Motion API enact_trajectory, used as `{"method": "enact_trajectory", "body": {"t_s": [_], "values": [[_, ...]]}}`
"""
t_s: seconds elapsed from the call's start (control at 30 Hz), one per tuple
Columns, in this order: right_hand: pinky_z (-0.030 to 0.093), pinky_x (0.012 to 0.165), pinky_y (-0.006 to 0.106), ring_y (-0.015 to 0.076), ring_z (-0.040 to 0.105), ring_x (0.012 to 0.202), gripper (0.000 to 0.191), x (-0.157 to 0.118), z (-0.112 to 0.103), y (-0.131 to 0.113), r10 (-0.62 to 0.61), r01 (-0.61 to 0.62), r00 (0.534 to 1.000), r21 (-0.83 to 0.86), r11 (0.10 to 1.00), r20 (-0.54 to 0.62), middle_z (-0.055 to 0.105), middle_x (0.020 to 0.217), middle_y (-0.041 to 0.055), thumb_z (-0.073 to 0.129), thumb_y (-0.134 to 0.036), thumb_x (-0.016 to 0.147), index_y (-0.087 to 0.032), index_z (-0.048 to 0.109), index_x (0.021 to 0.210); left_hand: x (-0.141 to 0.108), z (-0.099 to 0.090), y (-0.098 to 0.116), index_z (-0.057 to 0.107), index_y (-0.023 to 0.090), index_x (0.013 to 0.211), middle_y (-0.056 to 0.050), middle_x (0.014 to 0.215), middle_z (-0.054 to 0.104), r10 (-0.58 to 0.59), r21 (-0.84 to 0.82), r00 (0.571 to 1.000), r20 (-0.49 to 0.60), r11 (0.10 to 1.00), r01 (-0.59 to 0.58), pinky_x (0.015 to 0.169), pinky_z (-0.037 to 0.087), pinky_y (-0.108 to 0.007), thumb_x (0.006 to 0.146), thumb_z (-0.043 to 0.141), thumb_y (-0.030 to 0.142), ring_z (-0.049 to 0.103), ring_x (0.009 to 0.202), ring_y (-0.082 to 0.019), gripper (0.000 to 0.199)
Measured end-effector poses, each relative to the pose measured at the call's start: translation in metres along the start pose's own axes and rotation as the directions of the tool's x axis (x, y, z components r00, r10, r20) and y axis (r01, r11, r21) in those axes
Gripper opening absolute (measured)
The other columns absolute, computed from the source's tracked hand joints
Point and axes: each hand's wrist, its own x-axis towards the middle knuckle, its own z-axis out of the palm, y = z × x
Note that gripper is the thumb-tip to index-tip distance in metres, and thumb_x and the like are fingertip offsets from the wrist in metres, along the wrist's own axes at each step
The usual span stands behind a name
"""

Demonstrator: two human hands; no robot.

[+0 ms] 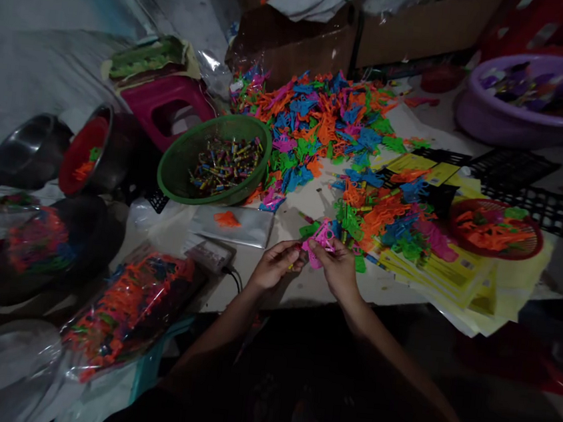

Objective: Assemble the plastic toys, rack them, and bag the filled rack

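Observation:
In the head view my right hand [340,265] pinches a pink plastic piece [319,245] with openwork edges, near the front edge of the table. Close beside it, my left hand [276,264] is closed on a small coloured stick, mostly hidden by the fingers; bits of red and yellow show. The stick and the pink piece are close together, but whether they touch I cannot tell. Just beyond my right hand lies a pile of orange, blue, green and pink plastic pieces [379,214], with several small sticks among them.
A green basket [164,175] holds many small coloured sticks. Behind it spreads a larger heap of plastic pieces [326,118]. An orange piece [227,219] lies on a silvery packet [253,233]. At right are a red basket [533,254], yellow printed sheets [461,273] and a purple basin [487,118].

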Motion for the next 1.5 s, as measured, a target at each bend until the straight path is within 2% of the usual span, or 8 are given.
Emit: {"method": "enact_trajectory", "body": {"t_s": [0.43, 0.63, 0.73, 0.83, 0.93, 1.07, 1.23, 1.5], "values": [[0.034, 0.046, 0.020, 0.0068, 0.038, 0.047, 0.027, -0.015, 0.010, 0.004, -0.125, 0.102, 0.981, -0.152, 0.983, -0.149, 0.045, 0.050, -0.0062, 0.063, -0.038, 0.066, -0.017, 0.048, 0.059, -0.005, 0.015, -0.019, 0.057, 0.014, 0.070, 0.004, 0.059, 0.054, 0.312, 0.272, 0.950, -0.034, 0.917, -0.291, 0.049, 0.041, -0.019, 0.061, 0.071, 0.037, 0.047, 0.050, -0.006, 0.029], [0.043, 0.055, 0.027, 0.0145, 0.052, 0.058, 0.035, 0.014, -0.013, 0.007, -0.111, 0.094, 0.993, -0.305, 0.948, -0.038, 0.059, 0.063, 0.0027, 0.058, -0.051, 0.068, -0.015, 0.056, 0.070, 0.008, 0.003, -0.016, 0.060, 0.015, 0.094, -0.005, 0.082, 0.064, 0.349, 0.552, 0.936, 0.037, 0.774, -0.310, 0.062, 0.046, -0.025, 0.074, 0.058, 0.035, 0.058, 0.067, -0.013, 0.028], [0.043, 0.074, 0.040, 0.0261, 0.054, 0.087, 0.045, 0.037, -0.034, 0.002, -0.438, 0.253, 0.893, -0.691, 0.677, -0.102, 0.060, 0.093, 0.0153, 0.056, -0.051, 0.071, -0.011, 0.058, 0.093, 0.034, -0.037, 0.012, 0.054, 0.014, 0.110, -0.012, 0.107, 0.059, 0.487, 0.850, 0.866, -0.116, 0.500, -0.167, 0.080, 0.045, -0.032, 0.079, 0.049, 0.020, 0.056, 0.094, -0.020, 0.032], [0.035, 0.086, 0.047, 0.0320, 0.043, 0.108, 0.050, 0.039, -0.036, 0.010, -0.641, 0.352, 0.762, -0.892, 0.285, 0.096, 0.049, 0.117, 0.0208, 0.051, -0.042, 0.077, -0.009, 0.050, 0.114, 0.057, -0.085, 0.037, 0.050, 0.011, 0.115, -0.017, 0.124, 0.047, 0.575, 0.964, 0.774, -0.266, 0.150, 0.219, 0.092, 0.036, -0.042, 0.075, 0.049, 0.010, 0.042, 0.115, -0.028, 0.040], [0.033, 0.089, 0.041, 0.0266, 0.043, 0.109, 0.036, 0.021, -0.016, 0.041, -0.521, 0.581, 0.721, -0.808, 0.096, 0.457, 0.054, 0.115, 0.0135, 0.046, -0.030, 0.082, -0.014, 0.052, 0.114, 0.066, -0.110, 0.041, 0.055, 0.010, 0.106, -0.019, 0.117, 0.051, 0.528, 0.933, 0.800, -0.284, -0.041, 0.358, 0.088, 0.037, -0.043, 0.078, 0.045, 0.015, 0.043, 0.112, -0.029, 0.030], [0.030, 0.090, 0.037, 0.0219, 0.045, 0.103, 0.024, 0.003, 0.009, 0.085, -0.389, 0.676, 0.699, -0.732, 0.084, 0.600, 0.058, 0.110, 0.0083, 0.046, -0.020, 0.084, -0.017, 0.058, 0.104, 0.053, -0.095, 0.025, 0.062, 0.014, 0.088, -0.013, 0.099, 0.061, 0.468, 0.979, 0.880, -0.086, -0.126, 0.163, 0.087, 0.038, -0.036, 0.080, 0.047, 0.023, 0.052, 0.097, -0.023, 0.019], [0.031, 0.082, 0.032, 0.0188, 0.048, 0.086, 0.014, 0.009, 0.007, 0.095, -0.336, 0.664, 0.718, -0.745, 0.064, 0.610, 0.062, 0.086, 0.0047, 0.049, -0.015, 0.082, -0.018, 0.062, 0.083, 0.027, -0.061, 0.005, 0.064, 0.017, 0.084, -0.006, 0.084, 0.065, 0.482, 0.983, 0.862, 0.153, 0.013, -0.181, 0.078, 0.042, -0.028, 0.086, 0.041, 0.027, 0.058, 0.082, -0.017, 0.025], [0.029, 0.074, 0.034, 0.0196, 0.045, 0.080, 0.018, 0.024, 0.021, 0.084, -0.303, 0.627, 0.743, -0.779, 0.005, 0.596, 0.060, 0.080, 0.0055, 0.050, -0.023, 0.083, -0.022, 0.063, 0.095, 0.035, -0.065, -0.011, 0.066, 0.015, 0.085, -0.009, 0.086, 0.068, 0.411, 0.891, 0.912, -0.017, 0.419, -0.172, 0.071, 0.047, -0.026, 0.074, 0.053, 0.027, 0.062, 0.077, -0.017, 0.021]]}}
